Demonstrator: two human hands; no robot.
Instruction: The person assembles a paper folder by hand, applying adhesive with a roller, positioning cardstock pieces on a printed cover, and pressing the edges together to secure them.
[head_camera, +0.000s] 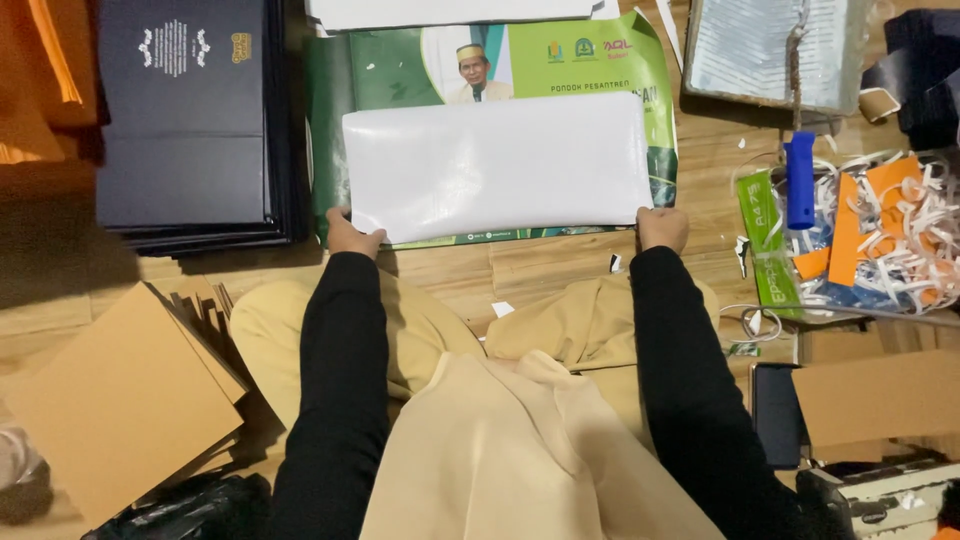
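Gripping white sheet (497, 165) at both lower corners | left hand (352, 237) at 7 o'clock, right hand (663, 227) at 5 o'clock | sheet lying on green poster (400, 70), wooden floor (560, 265) beneath

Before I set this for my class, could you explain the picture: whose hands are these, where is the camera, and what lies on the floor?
The single view comes from a camera worn on a seated person's head, looking down. Black-sleeved left hand and right hand each grip a near corner of a glossy white rectangular sheet, which lies on a green printed poster on the wooden floor. Left are dark blue covers and brown cardboard sheets; right, a blue-handled tool beside orange and white paper scraps.
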